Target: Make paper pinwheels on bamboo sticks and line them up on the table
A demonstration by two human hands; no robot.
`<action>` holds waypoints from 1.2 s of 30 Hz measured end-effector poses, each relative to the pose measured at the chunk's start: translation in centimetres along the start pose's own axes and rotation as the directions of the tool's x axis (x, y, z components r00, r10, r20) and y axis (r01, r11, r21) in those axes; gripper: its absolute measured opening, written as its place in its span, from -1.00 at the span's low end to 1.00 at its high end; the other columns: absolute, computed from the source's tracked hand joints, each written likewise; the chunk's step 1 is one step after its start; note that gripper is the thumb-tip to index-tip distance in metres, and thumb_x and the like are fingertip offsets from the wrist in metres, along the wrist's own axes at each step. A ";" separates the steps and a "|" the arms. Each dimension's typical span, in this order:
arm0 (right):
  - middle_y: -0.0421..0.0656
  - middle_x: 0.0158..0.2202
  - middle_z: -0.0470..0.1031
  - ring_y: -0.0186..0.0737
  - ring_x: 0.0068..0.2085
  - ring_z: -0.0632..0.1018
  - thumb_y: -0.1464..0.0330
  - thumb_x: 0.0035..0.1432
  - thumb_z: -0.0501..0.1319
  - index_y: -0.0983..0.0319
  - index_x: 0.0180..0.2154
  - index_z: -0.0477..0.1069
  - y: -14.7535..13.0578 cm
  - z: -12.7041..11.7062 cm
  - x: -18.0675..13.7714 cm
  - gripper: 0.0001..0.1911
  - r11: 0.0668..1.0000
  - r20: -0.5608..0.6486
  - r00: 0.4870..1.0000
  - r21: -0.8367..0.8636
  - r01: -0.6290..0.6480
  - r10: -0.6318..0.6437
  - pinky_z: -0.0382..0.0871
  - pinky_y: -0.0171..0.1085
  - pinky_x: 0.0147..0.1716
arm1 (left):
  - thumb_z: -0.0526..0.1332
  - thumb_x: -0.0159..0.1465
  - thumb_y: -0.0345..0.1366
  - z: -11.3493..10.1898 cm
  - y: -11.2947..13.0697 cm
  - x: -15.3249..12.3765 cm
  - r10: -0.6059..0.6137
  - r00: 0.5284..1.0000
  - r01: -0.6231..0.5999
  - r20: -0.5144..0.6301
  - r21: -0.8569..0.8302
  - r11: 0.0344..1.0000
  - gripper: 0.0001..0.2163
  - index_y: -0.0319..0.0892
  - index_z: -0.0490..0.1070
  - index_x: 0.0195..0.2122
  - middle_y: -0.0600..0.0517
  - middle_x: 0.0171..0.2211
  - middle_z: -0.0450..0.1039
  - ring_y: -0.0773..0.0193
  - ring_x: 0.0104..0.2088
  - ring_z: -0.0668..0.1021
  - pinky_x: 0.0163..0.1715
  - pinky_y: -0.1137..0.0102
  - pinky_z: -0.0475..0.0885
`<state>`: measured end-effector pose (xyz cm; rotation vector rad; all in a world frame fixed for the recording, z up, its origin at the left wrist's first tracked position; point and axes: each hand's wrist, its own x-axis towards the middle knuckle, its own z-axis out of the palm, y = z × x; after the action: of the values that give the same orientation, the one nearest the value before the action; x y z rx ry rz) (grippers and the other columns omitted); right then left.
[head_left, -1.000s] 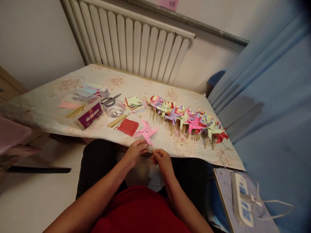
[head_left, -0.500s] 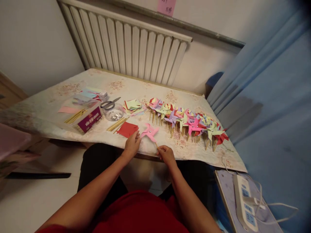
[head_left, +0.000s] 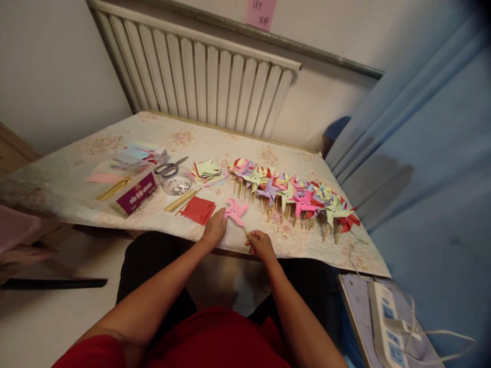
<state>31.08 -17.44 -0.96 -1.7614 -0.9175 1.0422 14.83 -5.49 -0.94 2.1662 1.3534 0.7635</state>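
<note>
A pink paper pinwheel (head_left: 235,210) with a small shiny pin at its centre is held over the table's front edge. My right hand (head_left: 261,245) is closed round the lower end of its thin stick. On the other side, my left hand (head_left: 215,230) has its fingers together at the pinwheel's left blade; the fingertips are partly hidden. Just left of that hand lies a stack of red paper squares (head_left: 196,209) with cut corners. Thin wooden sticks (head_left: 180,200) lie beside the stack.
Finished pinwheels (head_left: 305,203) in many colours stand in rows on the right. Behind the sticks are a clear bowl of shiny pins (head_left: 177,186), scissors (head_left: 169,167) and coloured paper (head_left: 208,169). A purple-labelled box (head_left: 140,194) holds sticks. A power strip (head_left: 387,324) lies at lower right.
My left hand has moved right, from the edge of the red paper to the pinwheel's left blade. My right hand still holds the stick. The view has shifted slightly.
</note>
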 end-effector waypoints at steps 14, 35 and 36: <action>-0.29 -0.57 0.49 -0.43 -0.74 0.31 0.35 0.03 0.14 0.21 -0.43 0.37 0.1 0.0 0.0 -0.92 0.998 0.032 0.999 0.056 -0.003 0.002 0.11 -0.40 -0.72 | -0.05 0.37 -0.40 -0.4 1.4 0.9 -0.059 0.995 0.046 0.077 0.153 0.987 -0.61 -0.27 0.38 0.15 -0.17 -0.11 0.58 0.14 -0.08 0.58 -0.02 0.32 0.41; -0.29 -0.55 0.51 -0.44 -0.74 0.27 0.31 -0.01 0.15 0.21 -0.43 0.38 0.3 -0.2 0.0 -0.89 0.997 0.063 0.998 0.079 -0.018 0.013 0.08 -0.40 -0.73 | 0.10 0.26 -0.39 -4.2 -0.4 6.1 0.095 0.994 -0.097 0.050 0.033 0.995 -0.64 -0.24 0.45 0.08 -0.16 0.07 0.49 0.10 0.05 0.52 0.12 0.22 0.36; -0.29 -0.55 0.51 -0.44 -0.74 0.27 0.31 -0.01 0.15 0.21 -0.43 0.38 0.3 -0.2 0.1 -0.89 0.997 0.067 0.998 0.078 -0.018 0.012 0.08 -0.40 -0.73 | 0.10 0.26 -0.38 -4.2 -0.3 6.4 0.110 0.990 -0.114 0.083 0.042 0.993 -0.66 -0.23 0.47 0.05 -0.15 0.05 0.51 0.10 0.04 0.53 0.11 0.23 0.36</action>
<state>31.36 -17.56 -1.19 -1.6796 -0.8929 1.1374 14.07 0.88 3.30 2.3005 1.2294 0.6838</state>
